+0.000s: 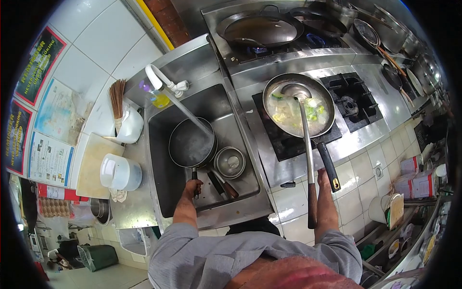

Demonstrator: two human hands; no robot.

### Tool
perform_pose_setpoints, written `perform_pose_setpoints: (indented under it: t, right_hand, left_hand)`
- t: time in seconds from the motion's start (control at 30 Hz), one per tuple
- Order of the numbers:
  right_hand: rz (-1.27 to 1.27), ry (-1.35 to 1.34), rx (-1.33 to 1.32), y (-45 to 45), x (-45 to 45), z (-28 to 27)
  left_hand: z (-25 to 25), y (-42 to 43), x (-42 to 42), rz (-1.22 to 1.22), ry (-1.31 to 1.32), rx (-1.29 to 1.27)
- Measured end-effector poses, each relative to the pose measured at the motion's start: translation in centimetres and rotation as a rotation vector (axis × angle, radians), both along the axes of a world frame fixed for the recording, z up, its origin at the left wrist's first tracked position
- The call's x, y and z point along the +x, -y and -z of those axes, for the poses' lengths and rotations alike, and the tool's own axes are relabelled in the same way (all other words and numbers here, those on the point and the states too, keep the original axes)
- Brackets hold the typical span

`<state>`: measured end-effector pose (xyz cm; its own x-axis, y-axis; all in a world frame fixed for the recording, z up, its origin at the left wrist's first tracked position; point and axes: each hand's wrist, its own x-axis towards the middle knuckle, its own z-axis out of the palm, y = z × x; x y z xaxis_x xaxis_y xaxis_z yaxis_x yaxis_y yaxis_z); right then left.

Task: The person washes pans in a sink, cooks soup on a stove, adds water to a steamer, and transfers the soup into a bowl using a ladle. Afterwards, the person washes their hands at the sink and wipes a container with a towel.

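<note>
My left hand (193,187) is closed around the handle of a dark frying pan (185,147), which sits in the sink (221,113) with cloudy water inside. The long grey line of the tap's spout or stream runs down to it. Beside the pan lie a round metal bowl (222,166) and utensils with dark and wooden handles (229,189). My right hand (323,179) is at the front edge of the stove, between a ladle handle and a pan handle; its fingers are hidden. A pan of soup (284,115) with greens stands on the burner, a ladle (305,130) resting in it.
A second burner (350,103) lies right of the soup pan. Large woks (262,31) stand on a back stove with blue flames. A white tap (166,82), a bottle of yellow liquid (160,100), a white tub (122,172) and a twig brush (117,98) stand around the sink.
</note>
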<state>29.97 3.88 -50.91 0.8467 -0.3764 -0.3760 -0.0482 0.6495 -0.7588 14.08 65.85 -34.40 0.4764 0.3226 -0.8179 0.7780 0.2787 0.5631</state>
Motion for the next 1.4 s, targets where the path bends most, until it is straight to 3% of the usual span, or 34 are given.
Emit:
perform_pose_setpoints:
  t: [0.1, 0.2, 0.23, 0.3, 0.37, 0.47, 0.53, 0.57, 0.63, 0.73, 0.8, 0.87, 0.93, 1.0, 1.1, 1.2, 1.3, 1.4]
  right_hand:
    - [-0.13, 0.028, 0.018, -1.0, -1.1, -2.6]
    - [-0.238, -0.108, -0.503, 0.1, -4.2, 3.1]
    - [-0.44, -0.144, -0.191, -1.0, -7.3, 1.0]
    - [-0.59, -0.369, -0.488, -5.8, -12.2, -6.9]
    - [-0.802, -0.373, -0.612, -7.5, -17.1, -9.0]
    - [-1.08, -0.389, -1.161, -7.5, -23.5, -9.4]
    - [-1.185, -0.047, -1.414, -8.7, -25.7, -15.8]
    - [-1.183, -0.056, -1.419, -9.4, -26.2, -18.8]
    - [-1.63, -0.205, -1.387, -11.2, -26.5, -24.4]
    - [-1.827, -0.26, -1.215, -19.1, -24.7, -37.1]
    - [-1.699, -0.207, -0.899, -24.1, -23.2, -41.3]
    - [-1.543, 0.071, -0.873, -28.7, -21.1, -41.3]
    - [-1.38, 0.228, -0.642, -34.5, -17.5, -38.8]
    - [-1.27, 0.098, -0.409, -40.6, -13.2, -34.4]
    - [-1.14, -0.216, -0.273, -47.3, -6.7, -24.5]
    - [-1.108, -0.305, -0.377, -50.8, -3.2, -17.8]
    - [-0.999, -0.501, -0.264, -52.5, -2.3, -14.2]
    - [-1.05, -0.416, -0.072, -53.3, -2.1, -12.7]
  left_hand:
    - [0.8, -0.6, -0.2, 0.081, 0.023, 0.058]
    - [1.3, -0.8, -0.5, 0.091, 0.064, 0.092]
    - [1.7, -1.0, -0.5, 0.074, 0.08, 0.052]
    - [2.1, -1.0, -0.7, 0.037, 0.079, 0.017]
    - [1.3, -0.9, -0.3, 0.007, 0.062, 0.012]
    - [1.2, -1.0, -0.6, 0.002, 0.05, -0.075]
    - [0.7, -0.9, -0.5, -0.028, 0.094, -0.111]
    - [1.3, -1.2, -0.5, -0.023, 0.09, -0.123]
    - [1.4, -1.3, -0.7, -0.012, 0.102, -0.153]
    - [2.3, -1.8, -0.6, -0.005, 0.126, -0.194]
    - [3.5, -2.3, -0.6, -0.039, 0.17, -0.297]
    - [1.4, -2.0, -0.8, -0.034, 0.185, -0.37]
    - [-0.1, -1.8, -1.0, -0.119, 0.232, -0.489]
    - [0.5, -2.3, -1.0, -0.077, 0.263, -0.545]
    - [1.4, -2.6, -0.8, -0.062, 0.246, -0.644]
    - [1.8, -1.8, -0.1, -0.119, 0.165, -0.657]
    - [1.8, -1.5, 0.0, -0.151, 0.144, -0.616]
    - [1.6, -1.3, 0.0, -0.093, 0.159, -0.512]
